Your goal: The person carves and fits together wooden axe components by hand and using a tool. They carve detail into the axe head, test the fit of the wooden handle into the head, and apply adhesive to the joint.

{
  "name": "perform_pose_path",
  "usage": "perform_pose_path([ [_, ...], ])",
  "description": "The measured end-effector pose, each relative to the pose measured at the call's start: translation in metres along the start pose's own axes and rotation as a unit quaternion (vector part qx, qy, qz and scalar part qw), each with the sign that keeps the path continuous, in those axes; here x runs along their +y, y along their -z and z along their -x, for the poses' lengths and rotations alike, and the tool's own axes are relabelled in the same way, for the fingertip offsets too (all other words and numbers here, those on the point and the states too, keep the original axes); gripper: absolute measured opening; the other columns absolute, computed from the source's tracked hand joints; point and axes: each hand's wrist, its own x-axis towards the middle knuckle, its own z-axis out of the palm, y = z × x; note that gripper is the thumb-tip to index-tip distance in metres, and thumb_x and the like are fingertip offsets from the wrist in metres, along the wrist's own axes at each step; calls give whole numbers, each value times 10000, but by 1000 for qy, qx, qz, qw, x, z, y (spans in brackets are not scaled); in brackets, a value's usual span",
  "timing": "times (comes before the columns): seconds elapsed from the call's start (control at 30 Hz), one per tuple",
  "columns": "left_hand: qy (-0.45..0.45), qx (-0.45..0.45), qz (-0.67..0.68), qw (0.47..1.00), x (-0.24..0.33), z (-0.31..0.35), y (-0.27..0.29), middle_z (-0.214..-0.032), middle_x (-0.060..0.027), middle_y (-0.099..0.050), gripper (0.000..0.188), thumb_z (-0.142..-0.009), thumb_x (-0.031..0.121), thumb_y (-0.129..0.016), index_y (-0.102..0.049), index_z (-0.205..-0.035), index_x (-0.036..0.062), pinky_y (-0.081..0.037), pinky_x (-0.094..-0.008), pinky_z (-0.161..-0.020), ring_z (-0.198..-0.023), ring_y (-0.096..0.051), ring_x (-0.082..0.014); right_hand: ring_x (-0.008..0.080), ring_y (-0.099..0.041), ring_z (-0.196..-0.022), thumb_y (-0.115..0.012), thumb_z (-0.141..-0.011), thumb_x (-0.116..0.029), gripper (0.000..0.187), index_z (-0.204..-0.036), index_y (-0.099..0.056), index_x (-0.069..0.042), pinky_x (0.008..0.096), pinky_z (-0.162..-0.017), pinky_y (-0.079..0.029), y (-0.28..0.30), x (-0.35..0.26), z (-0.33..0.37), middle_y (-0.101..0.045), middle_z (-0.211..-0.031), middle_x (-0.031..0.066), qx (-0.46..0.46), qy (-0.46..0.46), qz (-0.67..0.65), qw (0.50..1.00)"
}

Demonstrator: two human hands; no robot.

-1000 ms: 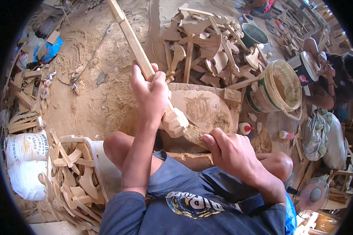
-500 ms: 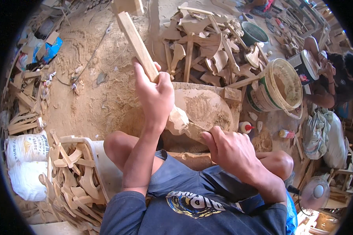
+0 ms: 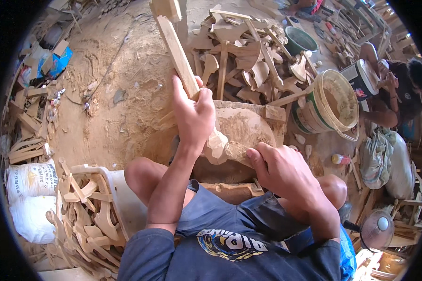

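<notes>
Though facet-ended — squared wooden bar (image 3: 179,57).

- Long, pale, squared wooden shaft (image 3: 179,54): slanting, upper end leaning left.
- Pale wooden knob (image 3: 216,146), roughly faceted: at the shaft's lower end.
- Dusty tan flat piece (image 3: 239,153): just right of the knob, kind unclear.

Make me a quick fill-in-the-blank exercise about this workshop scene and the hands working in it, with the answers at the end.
1. The long wooden stick is held in the ____ (left/right) hand.
2. The right hand is ____ (flat/curled).
3. The fan stands toward the picture's ____ (left/right) edge.
4. The white sacks lie toward its ____ (left/right) edge.

Missing words: left; curled; right; left.
</notes>
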Motion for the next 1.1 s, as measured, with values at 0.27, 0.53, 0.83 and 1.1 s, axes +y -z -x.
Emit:
perform_pose_path([
  [0.27,15,-4,2,1000,10,-1,10,-939,-57,-521,216,-994,-54,-529,-460,-1186,18,-434,-258,-490,-622,-492,-60,505,-705,-737,-556,-1105,-364,443,-874,-686,-8,615,-692,-550,-3,-3,1,-690,-744,290,-50,-10,-19,999],
  [0.53,70,9,0,998,9,-4,21,-913,-55,-513,236,-993,-56,-522,-458,-1206,24,-409,-261,-433,-570,-481,-55,481,-713,-675,-558,-1111,-392,445,-874,-670,-32,586,-610,-565,3,-11,13,-690,-693,258,-48,29,19,998],
  [0.83,41,39,-16,998,7,-11,17,-916,-68,-518,336,-990,-59,-529,-432,-1306,2,-440,-271,-425,-528,-490,-76,431,-672,-565,-588,-1113,-406,420,-865,-625,-70,560,-543,-514,-25,-9,11,-632,-600,220,34,21,74,996],
  [1.1,62,76,1,995,1,-31,36,-925,-111,-586,246,-971,-34,-602,-460,-1169,2,-473,-303,-440,-513,-557,-126,336,-723,-725,-684,-1024,-163,209,-1209,-683,-65,453,-614,-578,-6,-2,11,-670,-850,137,123,178,-3,976],
])
